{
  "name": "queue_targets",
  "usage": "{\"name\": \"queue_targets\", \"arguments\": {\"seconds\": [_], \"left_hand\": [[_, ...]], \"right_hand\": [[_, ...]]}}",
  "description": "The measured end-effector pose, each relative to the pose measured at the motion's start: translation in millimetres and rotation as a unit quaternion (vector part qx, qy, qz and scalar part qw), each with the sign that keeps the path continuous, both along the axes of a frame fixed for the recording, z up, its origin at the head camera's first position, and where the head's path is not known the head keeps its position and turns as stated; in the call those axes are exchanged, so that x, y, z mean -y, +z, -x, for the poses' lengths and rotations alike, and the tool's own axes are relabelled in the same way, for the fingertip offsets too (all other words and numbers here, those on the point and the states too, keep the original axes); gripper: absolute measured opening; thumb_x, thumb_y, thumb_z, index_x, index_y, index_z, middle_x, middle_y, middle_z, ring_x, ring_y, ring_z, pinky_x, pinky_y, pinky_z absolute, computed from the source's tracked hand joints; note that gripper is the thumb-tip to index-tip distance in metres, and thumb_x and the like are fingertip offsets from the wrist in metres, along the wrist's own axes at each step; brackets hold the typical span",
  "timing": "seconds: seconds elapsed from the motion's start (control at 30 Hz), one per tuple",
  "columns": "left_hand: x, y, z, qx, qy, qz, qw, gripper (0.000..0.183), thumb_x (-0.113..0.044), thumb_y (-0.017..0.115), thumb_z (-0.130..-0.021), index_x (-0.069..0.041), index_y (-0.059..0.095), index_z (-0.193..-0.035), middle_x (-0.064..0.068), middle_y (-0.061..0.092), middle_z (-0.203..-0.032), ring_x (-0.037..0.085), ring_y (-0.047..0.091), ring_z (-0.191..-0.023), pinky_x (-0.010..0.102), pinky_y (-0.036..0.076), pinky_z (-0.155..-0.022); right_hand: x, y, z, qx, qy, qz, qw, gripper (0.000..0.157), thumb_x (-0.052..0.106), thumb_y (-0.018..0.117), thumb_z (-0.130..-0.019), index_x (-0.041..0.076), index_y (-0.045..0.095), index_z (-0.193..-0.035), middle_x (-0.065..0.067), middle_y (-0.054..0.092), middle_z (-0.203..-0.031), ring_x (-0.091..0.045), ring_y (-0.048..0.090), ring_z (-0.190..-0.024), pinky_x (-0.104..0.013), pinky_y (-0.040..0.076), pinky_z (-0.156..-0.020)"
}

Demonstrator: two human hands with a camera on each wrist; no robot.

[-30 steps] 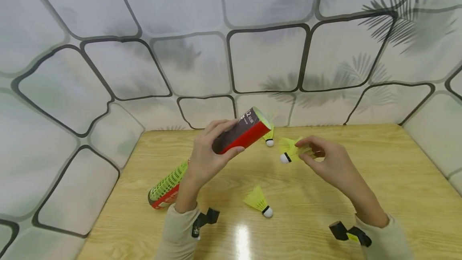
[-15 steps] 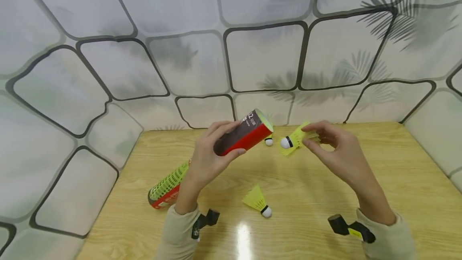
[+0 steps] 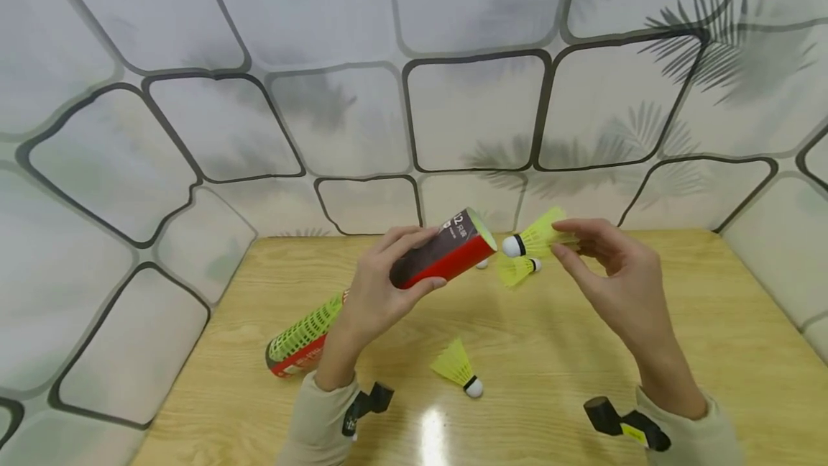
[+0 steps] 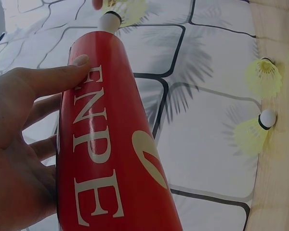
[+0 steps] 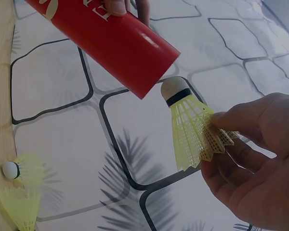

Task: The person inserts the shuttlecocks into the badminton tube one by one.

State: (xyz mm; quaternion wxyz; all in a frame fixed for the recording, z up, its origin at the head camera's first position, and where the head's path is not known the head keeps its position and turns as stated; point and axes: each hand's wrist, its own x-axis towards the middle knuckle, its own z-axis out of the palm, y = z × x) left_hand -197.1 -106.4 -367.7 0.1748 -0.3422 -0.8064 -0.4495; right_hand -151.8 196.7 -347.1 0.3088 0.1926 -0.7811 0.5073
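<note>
My left hand grips a long red and black shuttlecock tube near its upper end. The tube's pale round opening tilts up to the right. Behind the left wrist, green mesh shows on what looks like the tube's lower part; the middle is hidden. My right hand pinches a yellow shuttlecock by its skirt edge, between thumb and fingers. Its white cork faces the tube's opening. In the right wrist view the held shuttlecock is close beside the tube's end, apparently outside it.
On the wooden table, one yellow shuttlecock lies in front and another farther back, below the held one. A third cork peeks out behind the tube. A patterned backdrop rises behind the table.
The right hand has turned the shuttlecock so its cork points at the tube, and raised it, uncovering the shuttlecock beneath. The left hand and tube's open end have shifted slightly right.
</note>
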Motion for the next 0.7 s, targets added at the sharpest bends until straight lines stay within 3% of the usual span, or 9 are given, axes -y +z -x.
{"name": "queue_targets", "arguments": {"seconds": [0.7], "left_hand": [[-6,2.6,-4.9,-0.001,-0.029,-0.017,0.9994,0.064,-0.015,0.088,-0.083,-0.018,0.063,-0.142,0.003,0.059,-0.136,0.022,0.06,-0.115,0.038,0.059,-0.084]], "right_hand": [[12,2.0,-3.8,-0.028,0.004,0.043,0.999,0.035,-0.022,0.067,-0.087,-0.007,0.071,-0.118,-0.009,0.072,-0.11,-0.012,0.068,-0.089,-0.02,0.054,-0.083]]}}
